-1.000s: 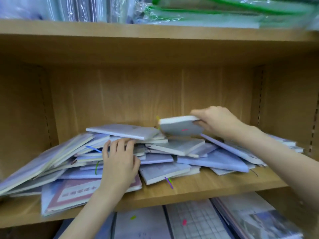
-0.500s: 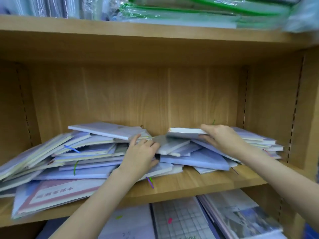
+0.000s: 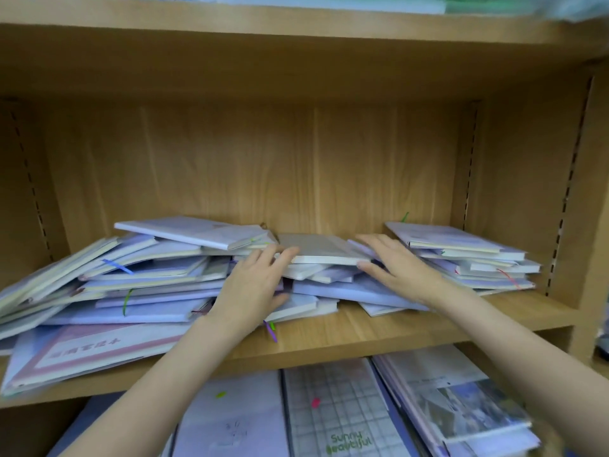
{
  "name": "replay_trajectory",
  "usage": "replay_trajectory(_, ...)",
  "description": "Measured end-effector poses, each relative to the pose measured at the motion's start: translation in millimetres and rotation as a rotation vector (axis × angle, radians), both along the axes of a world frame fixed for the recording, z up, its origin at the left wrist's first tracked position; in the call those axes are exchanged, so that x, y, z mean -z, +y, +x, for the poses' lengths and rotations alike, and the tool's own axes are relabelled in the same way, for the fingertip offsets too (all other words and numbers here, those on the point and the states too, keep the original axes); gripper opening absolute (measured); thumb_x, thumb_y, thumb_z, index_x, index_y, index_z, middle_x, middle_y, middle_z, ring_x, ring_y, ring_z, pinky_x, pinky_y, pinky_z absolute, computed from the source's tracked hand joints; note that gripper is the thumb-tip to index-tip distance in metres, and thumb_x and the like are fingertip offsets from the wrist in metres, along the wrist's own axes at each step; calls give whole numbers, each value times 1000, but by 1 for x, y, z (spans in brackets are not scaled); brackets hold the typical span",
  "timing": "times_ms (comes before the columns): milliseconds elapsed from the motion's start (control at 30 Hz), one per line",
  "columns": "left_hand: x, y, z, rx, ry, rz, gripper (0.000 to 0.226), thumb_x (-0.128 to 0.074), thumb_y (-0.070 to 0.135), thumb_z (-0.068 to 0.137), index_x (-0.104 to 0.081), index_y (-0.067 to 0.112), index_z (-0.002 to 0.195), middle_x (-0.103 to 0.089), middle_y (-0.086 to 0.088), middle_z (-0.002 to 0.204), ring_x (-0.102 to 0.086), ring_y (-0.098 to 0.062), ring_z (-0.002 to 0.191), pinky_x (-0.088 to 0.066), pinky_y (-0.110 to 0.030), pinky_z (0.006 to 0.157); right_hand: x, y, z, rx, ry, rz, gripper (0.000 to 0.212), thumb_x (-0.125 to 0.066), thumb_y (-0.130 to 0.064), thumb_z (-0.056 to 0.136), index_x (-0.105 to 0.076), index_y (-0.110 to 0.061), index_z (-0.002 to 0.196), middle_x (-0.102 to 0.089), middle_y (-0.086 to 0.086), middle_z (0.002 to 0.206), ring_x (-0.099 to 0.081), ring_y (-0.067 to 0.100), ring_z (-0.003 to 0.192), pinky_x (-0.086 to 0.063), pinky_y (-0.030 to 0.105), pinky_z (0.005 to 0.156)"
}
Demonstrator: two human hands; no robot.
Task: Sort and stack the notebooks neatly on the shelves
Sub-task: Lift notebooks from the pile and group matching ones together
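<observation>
**Fingers spread on both ends of a grey notebook amid the shelf's jumble**

The fingers of the left hand (image 3: 253, 288) lie fairly straight and loosely spread, their tips touching the left end of a grey notebook (image 3: 321, 249), with the thumb low against the books beneath. The right hand (image 3: 400, 268) has its fingers spread wide and flat at the notebook's right end, the thumb pointing left under its pale page edge. Between the two sets of fingers, the grey notebook lies flat on top of the middle of a loose pile of lilac notebooks (image 3: 148, 285) on the wooden shelf (image 3: 379, 334). Left of the left fingers the pile slopes and fans out untidily; a pink-bordered book (image 3: 85, 354) lies lowest, near the shelf's front edge. Right of the right fingers stands a more even stack (image 3: 468, 258). Below the shelf, a grid-patterned notebook (image 3: 333, 407) lies among others.
</observation>
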State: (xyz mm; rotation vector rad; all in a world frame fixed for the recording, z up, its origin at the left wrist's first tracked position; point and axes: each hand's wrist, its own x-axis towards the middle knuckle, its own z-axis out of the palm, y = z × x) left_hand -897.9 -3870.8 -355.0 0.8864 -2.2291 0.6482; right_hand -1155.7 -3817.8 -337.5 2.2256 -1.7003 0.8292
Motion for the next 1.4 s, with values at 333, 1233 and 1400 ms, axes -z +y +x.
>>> replay_trajectory(333, 20, 35, 40, -72, 15, -71, 102, -86, 39, 54, -35, 14, 139, -59, -8, 122, -49, -22, 108, -32, -32, 90, 24, 28, 9, 30, 69, -213, 73, -60, -50, 82, -38, -11, 140, -52, 9, 129, -46, 27, 120, -41, 37, 96)
replay_trajectory(1233, -7, 44, 174, -372, -28, 398, 93, -18, 81, 70, -11, 30, 148, 6, 20, 153, 2, -1, 143, 6, -39, 115, -29, -27, 187, 114, 503, -144, 24, -39, -28, 99, -58, -18, 109, -62, 7, 109, -56, 27, 106, -30, 29, 65)
replay_trajectory(1400, -16, 44, 171, -374, 43, 436, 91, -62, 50, 82, -6, 26, 149, 2, 16, 156, 2, -3, 143, 6, -40, 115, -63, -4, 198, 80, 552, -196, 34, -36, -41, 99, -60, -21, 111, -64, 5, 110, -59, 30, 103, -30, 29, 67)
